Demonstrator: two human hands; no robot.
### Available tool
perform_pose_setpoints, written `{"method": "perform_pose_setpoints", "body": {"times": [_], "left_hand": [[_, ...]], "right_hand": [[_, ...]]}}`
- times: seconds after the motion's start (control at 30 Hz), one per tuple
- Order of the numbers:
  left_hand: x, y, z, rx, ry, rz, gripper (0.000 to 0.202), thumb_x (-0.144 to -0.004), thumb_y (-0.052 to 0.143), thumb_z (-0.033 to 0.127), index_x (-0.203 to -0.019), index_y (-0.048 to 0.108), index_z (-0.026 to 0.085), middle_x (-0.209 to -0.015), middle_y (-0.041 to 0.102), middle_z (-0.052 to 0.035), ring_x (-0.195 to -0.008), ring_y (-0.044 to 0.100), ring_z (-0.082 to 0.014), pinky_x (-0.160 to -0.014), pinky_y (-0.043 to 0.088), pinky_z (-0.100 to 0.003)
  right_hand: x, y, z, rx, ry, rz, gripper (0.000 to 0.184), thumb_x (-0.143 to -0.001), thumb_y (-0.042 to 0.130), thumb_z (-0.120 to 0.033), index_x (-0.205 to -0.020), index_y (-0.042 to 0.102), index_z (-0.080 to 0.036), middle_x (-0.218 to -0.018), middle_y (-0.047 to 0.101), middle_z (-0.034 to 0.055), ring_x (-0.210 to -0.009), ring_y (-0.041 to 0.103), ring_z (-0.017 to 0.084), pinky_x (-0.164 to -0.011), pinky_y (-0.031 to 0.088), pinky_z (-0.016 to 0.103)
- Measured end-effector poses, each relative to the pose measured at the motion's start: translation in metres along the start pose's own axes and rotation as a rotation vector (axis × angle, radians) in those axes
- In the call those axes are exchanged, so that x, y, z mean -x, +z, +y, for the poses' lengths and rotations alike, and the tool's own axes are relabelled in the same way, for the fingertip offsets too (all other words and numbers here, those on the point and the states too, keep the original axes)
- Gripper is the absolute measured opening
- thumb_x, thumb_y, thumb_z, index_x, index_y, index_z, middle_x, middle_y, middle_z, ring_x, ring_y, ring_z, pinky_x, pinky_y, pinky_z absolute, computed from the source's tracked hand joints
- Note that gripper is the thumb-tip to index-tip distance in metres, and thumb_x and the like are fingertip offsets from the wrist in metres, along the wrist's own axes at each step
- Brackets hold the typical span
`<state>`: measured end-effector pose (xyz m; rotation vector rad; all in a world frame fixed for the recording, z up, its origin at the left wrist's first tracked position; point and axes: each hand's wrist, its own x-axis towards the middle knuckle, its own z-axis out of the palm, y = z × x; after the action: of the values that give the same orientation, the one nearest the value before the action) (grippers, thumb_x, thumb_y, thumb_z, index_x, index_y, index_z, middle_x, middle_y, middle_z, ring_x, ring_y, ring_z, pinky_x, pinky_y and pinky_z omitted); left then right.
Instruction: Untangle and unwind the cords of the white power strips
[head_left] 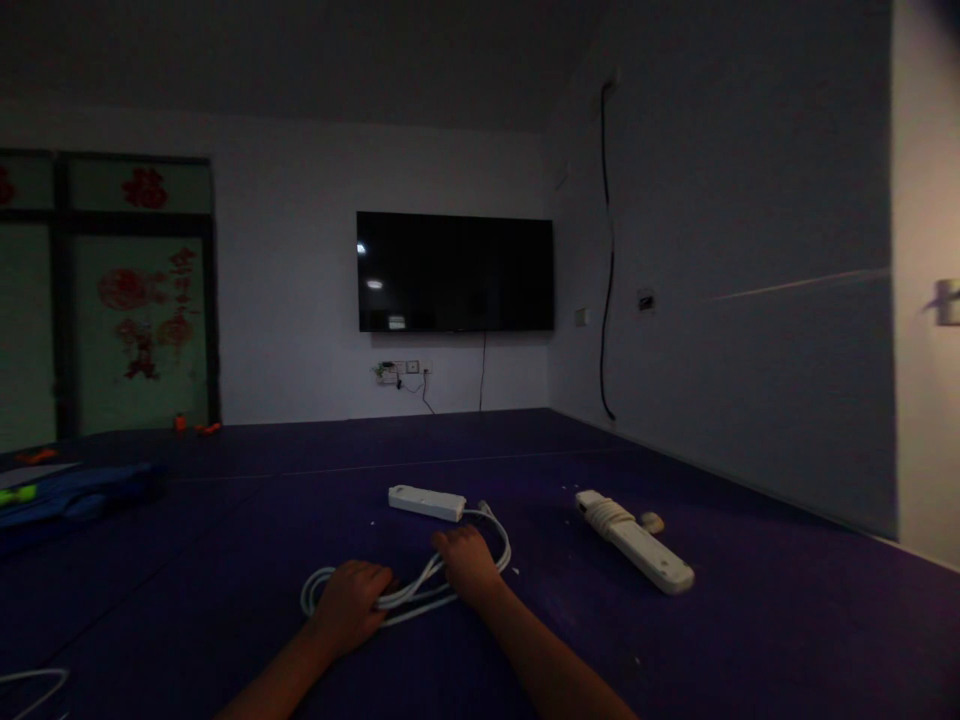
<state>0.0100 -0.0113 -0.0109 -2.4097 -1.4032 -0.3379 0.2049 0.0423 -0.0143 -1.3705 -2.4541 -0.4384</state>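
Spreading wide across the dim room, the purple floor [750, 620] carries everything, with a dark television [454, 270] on the far wall well apart from the work. On the right lies a second power strip [637, 545] with its own cable wound round one end, and a small pale object [651, 521] just beside it. Ahead of the hands sits a white power strip [426, 502]. Its white cord [480, 518] runs back from the strip's right end into loose loops on the floor between the two hands. The step in hand looks like gathering those loops. Doing it well would mean keeping the turns even and flat, letting the cord feed without kinks, and not dragging the strip along. The left hand [351, 603] rests on the near side of the loops, its fingers [379, 582] curled down and closed over several strands. The right hand [466, 562] sits where the loops meet the run to the strip, fingers [448, 545] bent together over the cord. In this light they seem to be gripping it rather than merely pressing on it.
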Motion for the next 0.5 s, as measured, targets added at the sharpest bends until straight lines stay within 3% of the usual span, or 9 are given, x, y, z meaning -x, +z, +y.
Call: {"method": "perform_pose_setpoints", "body": {"times": [0.5], "left_hand": [[-0.0009, -0.0010, -0.0002, 0.022, -0.014, -0.047, 0.013, -0.075, 0.043, 0.017, -0.082, 0.054, 0.021, -0.086, 0.063, -0.0043, -0.083, 0.056, -0.0206, -0.073, 0.039, -0.032]], "right_hand": [[0.0001, -0.0015, -0.0004, -0.005, 0.006, 0.002, 0.022, -0.076, 0.040, -0.009, -0.092, 0.055, -0.016, -0.087, 0.063, 0.0092, -0.083, 0.057, 0.020, -0.073, 0.035, 0.031]]}}
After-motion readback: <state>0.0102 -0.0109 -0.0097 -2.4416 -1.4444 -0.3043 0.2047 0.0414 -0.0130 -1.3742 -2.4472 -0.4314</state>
